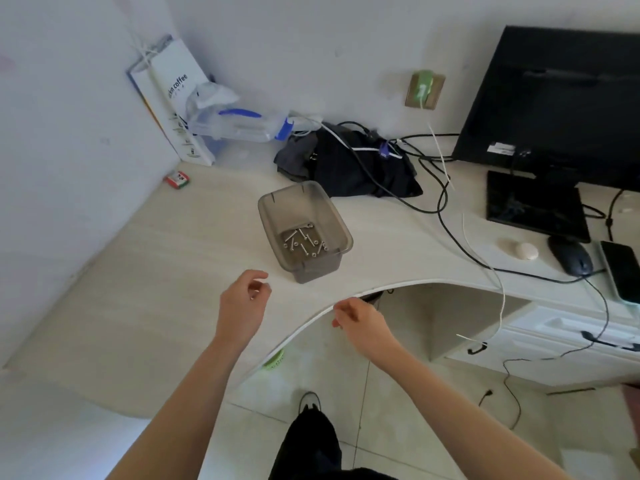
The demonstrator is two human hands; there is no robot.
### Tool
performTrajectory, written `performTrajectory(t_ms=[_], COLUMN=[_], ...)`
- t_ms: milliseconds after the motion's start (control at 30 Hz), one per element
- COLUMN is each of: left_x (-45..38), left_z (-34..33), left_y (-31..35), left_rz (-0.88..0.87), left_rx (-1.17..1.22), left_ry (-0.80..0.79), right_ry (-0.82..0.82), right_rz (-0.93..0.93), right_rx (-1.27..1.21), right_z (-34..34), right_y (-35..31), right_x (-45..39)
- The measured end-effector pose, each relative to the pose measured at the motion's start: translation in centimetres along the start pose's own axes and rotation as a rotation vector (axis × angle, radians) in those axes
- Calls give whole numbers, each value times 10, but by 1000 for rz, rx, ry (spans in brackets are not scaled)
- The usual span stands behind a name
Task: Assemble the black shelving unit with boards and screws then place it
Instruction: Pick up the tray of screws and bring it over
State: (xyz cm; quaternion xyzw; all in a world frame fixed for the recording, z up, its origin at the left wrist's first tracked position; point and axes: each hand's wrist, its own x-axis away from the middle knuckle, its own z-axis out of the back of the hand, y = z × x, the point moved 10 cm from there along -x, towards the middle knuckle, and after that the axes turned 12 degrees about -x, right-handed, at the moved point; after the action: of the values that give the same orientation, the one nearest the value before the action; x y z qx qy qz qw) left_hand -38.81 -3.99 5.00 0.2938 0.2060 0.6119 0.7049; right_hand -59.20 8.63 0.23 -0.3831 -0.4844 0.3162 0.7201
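A grey translucent bin stands on the pale desk and holds several silver screws at its near end. My left hand hovers over the desk just left of and nearer than the bin, fingers curled round a small shiny screw. Over the desk's curved front edge, my right hand hangs with loosely curled fingers and nothing visible in them. No black boards are in view.
A dark cloth bundle with cables lies behind the bin. At the right are a monitor, a mouse and a phone. A paper bag and a plastic jug stand in the back corner, with drawers under the desk's right side.
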Motion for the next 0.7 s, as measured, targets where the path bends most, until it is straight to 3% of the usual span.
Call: performTrajectory(t_ms=[67, 233, 333, 500, 700], left_x=[-32, -104, -141, -188, -223], left_z=[-2, -3, -8, -23, -49], left_y=[13, 46, 60, 80, 86], left_rz=[-39, -164, -242, -390, -437], left_rx=[0, -43, -118, -282, -424], left_ry=[-10, -27, -43, -51, -130], right_ry=[9, 60, 110, 185, 163], right_rz=[-68, -414, -524, -551, -553], right_rx=[-117, -795, -1033, -1025, -1036], right_z=[-3, -14, -21, -22, -26], right_y=[-4, -1, -4, -5, -2], right_x=[-19, -49, -62, -81, -94])
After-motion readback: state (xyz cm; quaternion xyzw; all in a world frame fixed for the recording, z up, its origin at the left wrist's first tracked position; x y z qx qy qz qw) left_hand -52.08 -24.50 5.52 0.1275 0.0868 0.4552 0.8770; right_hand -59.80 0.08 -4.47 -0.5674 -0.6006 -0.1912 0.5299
